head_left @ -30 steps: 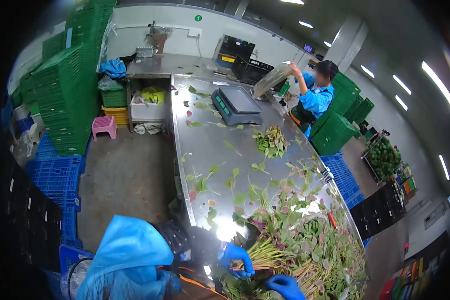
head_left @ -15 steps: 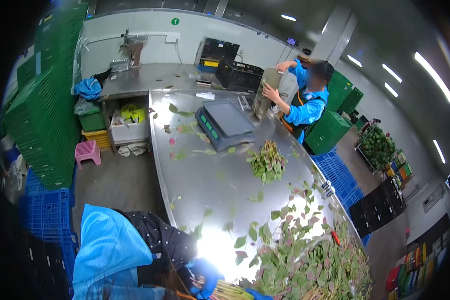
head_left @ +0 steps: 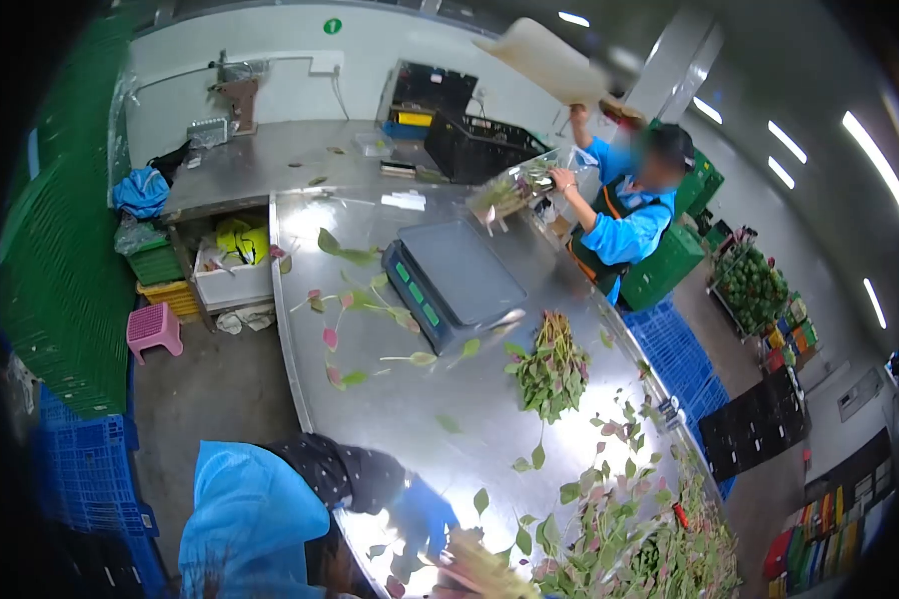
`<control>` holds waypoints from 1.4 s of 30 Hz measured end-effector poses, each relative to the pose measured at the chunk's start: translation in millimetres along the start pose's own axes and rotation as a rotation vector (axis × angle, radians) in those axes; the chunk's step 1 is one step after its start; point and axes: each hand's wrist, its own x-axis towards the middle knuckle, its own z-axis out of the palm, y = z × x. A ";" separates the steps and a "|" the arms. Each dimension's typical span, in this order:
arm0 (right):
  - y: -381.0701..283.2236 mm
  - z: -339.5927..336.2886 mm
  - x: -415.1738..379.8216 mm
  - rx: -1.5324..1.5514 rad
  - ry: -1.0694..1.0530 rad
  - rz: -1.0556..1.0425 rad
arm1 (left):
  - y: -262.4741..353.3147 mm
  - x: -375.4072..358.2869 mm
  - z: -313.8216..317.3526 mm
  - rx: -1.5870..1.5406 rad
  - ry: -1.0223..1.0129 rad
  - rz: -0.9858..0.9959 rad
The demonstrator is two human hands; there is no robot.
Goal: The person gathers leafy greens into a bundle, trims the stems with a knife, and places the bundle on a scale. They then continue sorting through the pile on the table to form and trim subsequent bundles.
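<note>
While the left arm, in a dark dotted sleeve under a blue cover, reaches forward over the near edge of the counter (head_left: pixel 390 399), the left hand (head_left: pixel 425 514) in a blue glove rests on the stem end of a bundle of stems (head_left: pixel 479 569). Its fingers appear curled around the stems, though blur prevents a firm reading. The right hand is out of view below the lower edge.

The bundle lies at the near end of the counter, just beside a large heap of leafy greens (head_left: pixel 659 539) at the near right. A smaller bunch of greens (head_left: pixel 551 369) lies further along, near a flat scale (head_left: pixel 454 280) with green buttons. Loose leaves are scattered over the steel surface.

Containers:
- Green crates (head_left: pixel 60 290) are stacked at the left; their contents cannot be seen.
- Blue crates (head_left: pixel 90 469) stand below them on the floor.
- A black crate (head_left: pixel 474 150) sits at the far end of the counter.
- A white tub (head_left: pixel 232 278) under the side bench holds yellow material.

A co-worker (head_left: pixel 624 215) in blue stands at the far right, holding a clear bag of greens (head_left: pixel 514 188) in one hand and a flat board (head_left: pixel 544 60) raised overhead.
</note>
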 end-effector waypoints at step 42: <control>192.1 6.6 -122.7 -0.187 1.199 0.251 | -99.2 29.9 -55.6 1.631 1.747 -0.312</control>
